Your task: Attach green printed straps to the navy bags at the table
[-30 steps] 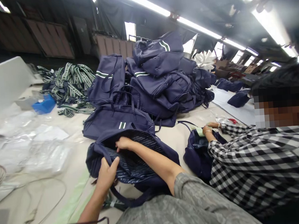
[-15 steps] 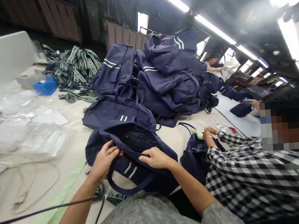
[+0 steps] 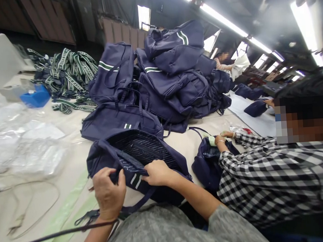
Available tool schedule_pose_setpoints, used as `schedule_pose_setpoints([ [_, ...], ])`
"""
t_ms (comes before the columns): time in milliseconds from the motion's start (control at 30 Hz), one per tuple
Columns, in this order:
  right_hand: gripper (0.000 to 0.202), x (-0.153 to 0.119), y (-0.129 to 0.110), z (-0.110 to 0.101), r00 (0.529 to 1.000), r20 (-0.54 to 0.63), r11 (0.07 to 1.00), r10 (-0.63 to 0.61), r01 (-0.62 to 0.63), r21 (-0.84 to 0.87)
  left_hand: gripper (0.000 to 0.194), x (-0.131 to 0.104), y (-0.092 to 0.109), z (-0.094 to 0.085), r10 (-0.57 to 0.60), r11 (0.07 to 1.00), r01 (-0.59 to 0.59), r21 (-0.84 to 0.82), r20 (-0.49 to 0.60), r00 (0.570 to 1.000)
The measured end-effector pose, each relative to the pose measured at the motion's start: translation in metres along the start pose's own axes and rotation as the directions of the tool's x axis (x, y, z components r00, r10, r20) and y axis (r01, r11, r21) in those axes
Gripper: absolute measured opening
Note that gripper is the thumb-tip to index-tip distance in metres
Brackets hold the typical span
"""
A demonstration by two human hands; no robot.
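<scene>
A navy duffel bag (image 3: 100,158) lies on the table in front of me, its mouth wide apart with the dark printed lining (image 3: 143,146) showing. My right hand (image 3: 158,173) pinches the near edge of the opening between thumb and fingers. My left hand (image 3: 109,192) is in front of the bag's left end, its fingers bent and its thumb apart, with nothing visible between them. Below the white-and-green stripes, a carry handle (image 3: 145,200) hangs toward my body. A thin dark cord (image 3: 56,237) runs across my left wrist.
Behind the bag rises a heap of navy bags (image 3: 169,80). Printed straps (image 3: 66,72) are piled left of it, near a blue bin (image 3: 35,96) and clear plastic bags (image 3: 33,152). At right, a co-worker in a checked shirt (image 3: 253,170) handles another navy bag (image 3: 203,166).
My left hand has come off the bag's edge and moved down toward me. My right hand keeps its hold, and the near edge is pulled down so more lining shows.
</scene>
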State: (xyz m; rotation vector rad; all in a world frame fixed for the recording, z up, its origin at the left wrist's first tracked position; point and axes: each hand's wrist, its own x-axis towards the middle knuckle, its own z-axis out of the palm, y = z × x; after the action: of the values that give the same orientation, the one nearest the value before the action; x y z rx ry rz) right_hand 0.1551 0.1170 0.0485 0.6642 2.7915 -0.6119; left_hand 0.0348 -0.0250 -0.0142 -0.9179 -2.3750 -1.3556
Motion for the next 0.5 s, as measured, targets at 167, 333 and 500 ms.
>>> schedule_pose_setpoints([
  [167,0.017,0.029,0.027,-0.001,0.999,-0.034,0.866,0.042,-0.019,0.499,0.038,-0.021,0.001,0.009,-0.214,0.976,0.206,0.072,0.498,0.84],
  [333,0.017,0.033,0.054,0.0,0.984,0.004,0.47,0.177,-0.088,0.878,0.055,-0.025,-0.004,0.028,-0.453,0.76,0.649,-0.009,0.709,0.541],
  [500,0.014,0.028,0.053,0.012,0.977,-0.053,0.424,0.205,-0.04,0.905,0.049,-0.025,0.001,0.033,-0.583,0.589,0.808,-0.031,0.676,0.451],
])
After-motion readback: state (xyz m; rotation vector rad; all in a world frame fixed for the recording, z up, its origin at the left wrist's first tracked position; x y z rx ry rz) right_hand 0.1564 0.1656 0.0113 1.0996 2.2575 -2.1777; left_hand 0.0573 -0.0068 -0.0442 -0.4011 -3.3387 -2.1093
